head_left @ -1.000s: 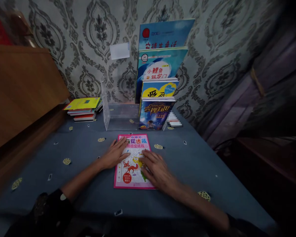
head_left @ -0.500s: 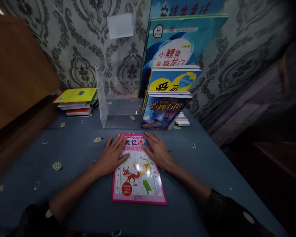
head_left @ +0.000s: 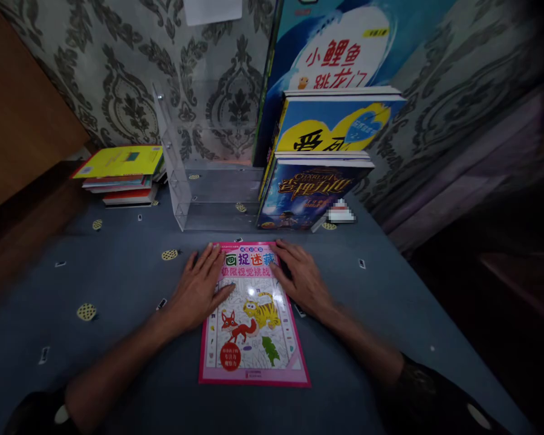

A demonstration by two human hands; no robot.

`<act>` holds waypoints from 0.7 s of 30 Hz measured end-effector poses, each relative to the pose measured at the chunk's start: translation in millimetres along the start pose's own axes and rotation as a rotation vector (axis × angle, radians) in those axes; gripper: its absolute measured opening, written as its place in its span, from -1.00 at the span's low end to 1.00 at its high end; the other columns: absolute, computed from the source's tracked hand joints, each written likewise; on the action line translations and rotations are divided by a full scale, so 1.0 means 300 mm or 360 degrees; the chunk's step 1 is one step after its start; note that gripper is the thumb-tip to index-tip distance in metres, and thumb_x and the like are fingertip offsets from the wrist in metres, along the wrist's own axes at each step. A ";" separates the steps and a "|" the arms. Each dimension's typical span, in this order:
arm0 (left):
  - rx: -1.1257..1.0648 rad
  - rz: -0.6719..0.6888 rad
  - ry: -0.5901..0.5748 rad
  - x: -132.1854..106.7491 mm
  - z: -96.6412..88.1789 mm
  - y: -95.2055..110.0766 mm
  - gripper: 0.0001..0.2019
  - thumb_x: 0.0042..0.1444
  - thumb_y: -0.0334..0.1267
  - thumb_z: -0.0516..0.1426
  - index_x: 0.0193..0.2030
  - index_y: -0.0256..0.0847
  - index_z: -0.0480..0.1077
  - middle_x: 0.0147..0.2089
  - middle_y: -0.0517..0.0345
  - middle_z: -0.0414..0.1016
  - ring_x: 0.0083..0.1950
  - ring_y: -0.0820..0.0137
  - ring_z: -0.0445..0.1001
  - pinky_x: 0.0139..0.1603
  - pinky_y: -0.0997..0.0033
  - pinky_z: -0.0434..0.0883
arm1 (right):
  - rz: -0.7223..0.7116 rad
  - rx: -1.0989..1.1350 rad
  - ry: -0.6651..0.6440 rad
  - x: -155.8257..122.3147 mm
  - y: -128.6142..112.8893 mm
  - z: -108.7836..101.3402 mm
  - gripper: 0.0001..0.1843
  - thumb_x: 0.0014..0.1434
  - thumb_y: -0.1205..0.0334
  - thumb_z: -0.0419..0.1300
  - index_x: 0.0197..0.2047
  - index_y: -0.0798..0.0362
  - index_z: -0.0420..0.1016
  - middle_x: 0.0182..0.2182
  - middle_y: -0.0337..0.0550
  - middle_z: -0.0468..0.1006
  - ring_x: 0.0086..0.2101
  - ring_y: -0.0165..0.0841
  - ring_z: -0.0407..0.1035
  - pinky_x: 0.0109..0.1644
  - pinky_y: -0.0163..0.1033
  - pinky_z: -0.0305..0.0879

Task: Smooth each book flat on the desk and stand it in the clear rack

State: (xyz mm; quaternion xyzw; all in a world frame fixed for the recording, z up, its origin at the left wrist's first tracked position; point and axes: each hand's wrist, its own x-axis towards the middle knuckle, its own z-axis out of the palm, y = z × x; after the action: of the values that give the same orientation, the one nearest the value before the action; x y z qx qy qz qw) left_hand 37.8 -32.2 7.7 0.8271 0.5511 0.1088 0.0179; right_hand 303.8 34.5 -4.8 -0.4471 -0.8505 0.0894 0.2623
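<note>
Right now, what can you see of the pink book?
The pink book lies flat and closed on the table, title at the far end. It looks glossy and pink-bordered, printed with a red fox, striped yellow cat, green shape and red disc. The left hand rests on its far left edge, the right hand on its far right.

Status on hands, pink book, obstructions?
Left hand on upper left of pink book; right hand on upper right. Book flat, cover up. Only hands over it; transparent rack beyond top edge.
</note>
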 end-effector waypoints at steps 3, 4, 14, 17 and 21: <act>-0.0018 0.0000 0.0027 -0.001 0.003 0.002 -0.35 0.41 0.13 -0.19 0.46 -0.26 0.04 0.50 -0.15 0.06 0.54 0.08 -0.02 0.46 -0.13 0.07 | 0.0004 0.0038 0.0016 -0.005 0.004 -0.003 -0.54 0.36 0.11 0.02 0.22 0.08 0.46 0.17 0.12 0.50 0.16 -0.02 0.36 0.23 0.19 0.28; -0.0024 -0.0004 0.0032 -0.002 0.003 0.002 -0.35 0.41 0.13 -0.19 0.46 -0.26 0.04 0.50 -0.15 0.07 0.53 0.08 -0.02 0.46 -0.13 0.07 | 0.0003 0.0049 0.0019 -0.005 0.006 -0.004 -0.55 0.36 0.13 0.03 0.21 0.07 0.46 0.16 0.12 0.51 0.15 -0.02 0.37 0.23 0.19 0.29; -0.0016 0.0001 0.0103 -0.001 0.006 -0.003 -0.37 0.42 0.11 -0.19 0.45 -0.27 0.04 0.49 -0.16 0.11 0.53 0.11 0.01 0.46 -0.08 0.09 | -0.0007 0.0010 0.0069 0.002 -0.002 -0.005 -0.58 0.35 0.17 0.03 0.15 0.13 0.50 0.11 0.14 0.54 0.11 -0.03 0.40 0.16 0.15 0.36; -0.0015 0.0002 0.0112 -0.001 0.008 -0.005 -0.38 0.42 0.11 -0.21 0.45 -0.26 0.03 0.48 -0.14 0.13 0.52 0.12 0.03 0.45 -0.09 0.11 | 0.0008 0.0007 0.0055 0.006 -0.004 -0.008 -0.59 0.34 0.18 0.04 0.16 0.11 0.50 0.11 0.10 0.55 0.11 -0.04 0.41 0.15 0.15 0.37; -0.0027 -0.0024 0.0134 -0.003 0.010 -0.004 -0.39 0.42 0.07 -0.18 0.46 -0.23 0.01 0.47 -0.15 0.15 0.51 0.10 0.06 0.44 -0.11 0.13 | 0.0013 0.0018 0.0061 0.009 -0.006 -0.007 -0.59 0.34 0.18 0.04 0.16 0.09 0.50 0.11 0.07 0.55 0.13 -0.06 0.40 0.17 0.15 0.35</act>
State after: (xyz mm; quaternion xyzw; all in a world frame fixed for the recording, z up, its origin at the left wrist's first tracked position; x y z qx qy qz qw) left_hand 37.0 -32.3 4.6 0.8175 0.5566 0.1481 0.0026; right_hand 302.2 35.6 -1.3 -0.4507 -0.8430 0.0867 0.2806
